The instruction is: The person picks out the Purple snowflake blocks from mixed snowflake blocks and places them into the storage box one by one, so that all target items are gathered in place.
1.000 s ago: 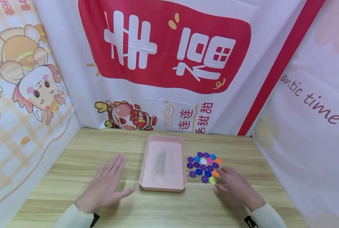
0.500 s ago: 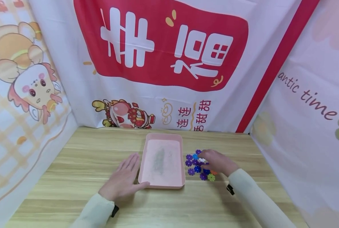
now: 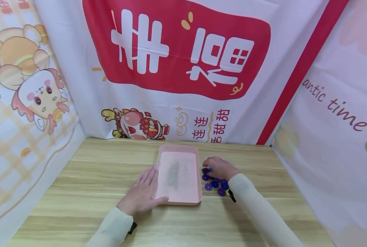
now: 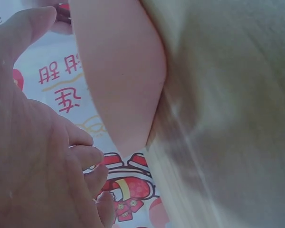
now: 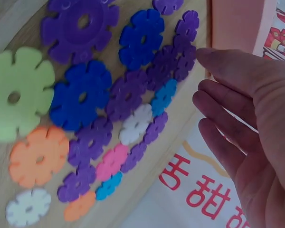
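A shallow pink tray (image 3: 187, 176) lies on the wooden tabletop. My left hand (image 3: 141, 190), fingers straight, is at its left side, with the thumb by the near left corner. The left wrist view has the tray's outer wall (image 4: 123, 71) beside that hand. Right of the tray lie flower-shaped plastic discs (image 3: 215, 184), partly hidden under my right hand (image 3: 221, 168). In the right wrist view its thumb tip is right at a purple disc (image 5: 184, 65), its fingers loosely bent, nothing showing between them. Blue (image 5: 97, 90), light green (image 5: 35, 90), orange (image 5: 47, 156) and pink discs (image 5: 112, 161) spread out there.
Behind the table (image 3: 115, 161) hangs a white and red printed cloth (image 3: 177, 51). Printed cloths also stand at the left (image 3: 32, 92) and right (image 3: 331, 144) sides.
My right hand has moved left and away from me, from the discs' right edge to their far left part. My left hand has moved right, up to the tray.
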Available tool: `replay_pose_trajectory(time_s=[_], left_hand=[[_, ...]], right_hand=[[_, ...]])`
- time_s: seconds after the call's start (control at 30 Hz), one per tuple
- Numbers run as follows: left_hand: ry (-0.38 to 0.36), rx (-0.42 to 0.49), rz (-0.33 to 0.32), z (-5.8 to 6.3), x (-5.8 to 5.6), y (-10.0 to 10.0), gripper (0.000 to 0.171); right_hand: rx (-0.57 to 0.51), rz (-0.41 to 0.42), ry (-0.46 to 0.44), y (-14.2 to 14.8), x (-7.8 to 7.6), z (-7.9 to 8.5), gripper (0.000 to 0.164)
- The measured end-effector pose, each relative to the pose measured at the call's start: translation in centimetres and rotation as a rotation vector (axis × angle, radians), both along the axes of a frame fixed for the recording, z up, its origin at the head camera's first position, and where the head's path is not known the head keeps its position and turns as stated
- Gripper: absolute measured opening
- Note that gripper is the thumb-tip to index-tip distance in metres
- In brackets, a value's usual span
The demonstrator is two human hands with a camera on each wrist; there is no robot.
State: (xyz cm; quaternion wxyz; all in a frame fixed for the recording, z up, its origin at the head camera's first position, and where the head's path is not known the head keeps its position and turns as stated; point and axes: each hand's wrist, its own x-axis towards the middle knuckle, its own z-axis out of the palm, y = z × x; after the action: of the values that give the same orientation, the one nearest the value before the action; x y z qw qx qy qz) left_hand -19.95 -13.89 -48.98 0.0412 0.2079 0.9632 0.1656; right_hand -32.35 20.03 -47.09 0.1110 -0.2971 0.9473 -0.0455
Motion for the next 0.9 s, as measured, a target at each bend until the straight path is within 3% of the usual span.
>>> replay_pose_trajectory(time_s=[0.4,0.67,0.9], left_hand=[[-0.055,0.018,0.004,-0.5,0.2,0.5,0.106],[-0.065,0.014,0.024,-1.1,0.5,0.4,0.107],[-0.077,-0.008,0.034,-0.9,0.4,0.7,0.108]], right_hand=[[0.008,0.009,0.018,0.0,-1.2,-2.4,0.027],[-0.051,0.006,0.012,0.0,-1.0,-2.4,0.030],[-0.122,-0.049,-0.016,0.2,-1.6,-2.7,0.035]])
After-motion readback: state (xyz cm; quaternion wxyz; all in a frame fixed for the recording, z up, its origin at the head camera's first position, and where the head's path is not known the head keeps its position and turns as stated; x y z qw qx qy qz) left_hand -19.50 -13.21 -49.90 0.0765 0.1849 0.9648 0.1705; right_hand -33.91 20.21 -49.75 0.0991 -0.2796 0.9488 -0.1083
